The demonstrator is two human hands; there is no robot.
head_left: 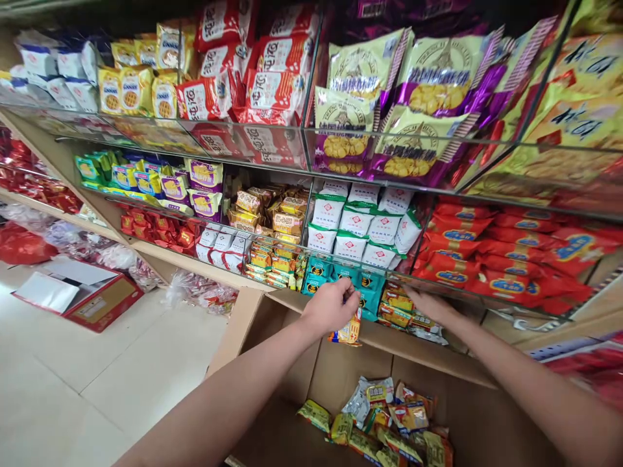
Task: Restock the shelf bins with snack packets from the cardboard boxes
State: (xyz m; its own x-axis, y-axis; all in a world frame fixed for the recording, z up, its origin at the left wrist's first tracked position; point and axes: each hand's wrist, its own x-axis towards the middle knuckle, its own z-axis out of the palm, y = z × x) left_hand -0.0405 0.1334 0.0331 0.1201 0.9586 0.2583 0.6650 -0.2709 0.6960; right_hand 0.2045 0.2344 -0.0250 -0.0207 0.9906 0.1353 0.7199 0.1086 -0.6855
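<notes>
My left hand [331, 306] is closed around an orange and yellow snack packet [346, 332], held just above the far rim of an open cardboard box [311, 370] and in front of the teal packets [341, 272] on the low shelf. My right hand [428, 303] reaches flat into the low shelf bin, its fingers stretched over small orange packets [399, 308] there. Several more yellow, orange and silver packets [384, 421] lie loose on the bottom of the box.
Glass-fronted shelves [302, 139] hold rows of snack bags: red, yellow-purple, white and blue. A red-sided flat carton [78, 295] lies on the tiled floor at left, with clear bags of sweets beside it.
</notes>
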